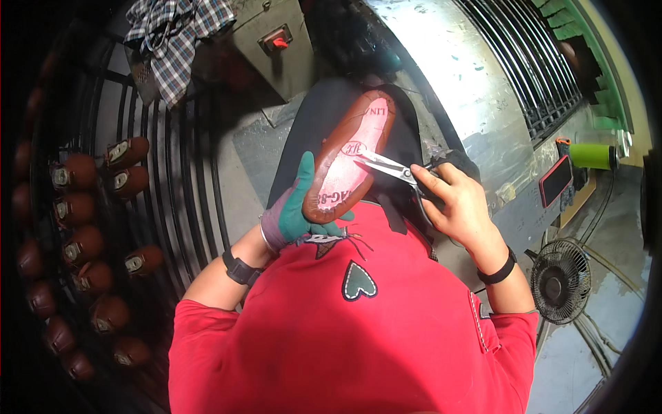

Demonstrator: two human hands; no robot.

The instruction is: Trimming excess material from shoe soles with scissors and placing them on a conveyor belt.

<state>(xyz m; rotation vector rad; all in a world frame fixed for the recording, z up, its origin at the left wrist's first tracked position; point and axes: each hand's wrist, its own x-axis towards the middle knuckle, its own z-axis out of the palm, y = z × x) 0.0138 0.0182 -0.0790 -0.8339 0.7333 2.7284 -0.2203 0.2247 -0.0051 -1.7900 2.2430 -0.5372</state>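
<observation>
A brown leather shoe upper (329, 155), sole side up, lies tilted above my lap with its pink insole (338, 176) showing. Its leather edge is folded over the insole all round. My left hand (295, 210), in a green and grey glove, grips it near the lower end, thumb along the side and fingers beneath. My bare right hand (455, 200) is closed round the dark handles of a pair of scissors (389, 168). The metal blades stand slightly apart, their tips over the middle of the insole; whether they touch it I cannot tell.
Several brown shoe uppers (83, 243) sit on a black bar rack (207, 186) at the left. A grey box with a red switch (278, 43) and a checked cloth (181, 41) stand ahead. On the right are a metal bench (448, 69), a phone (555, 181), a green cup (592, 156) and a fan (560, 281).
</observation>
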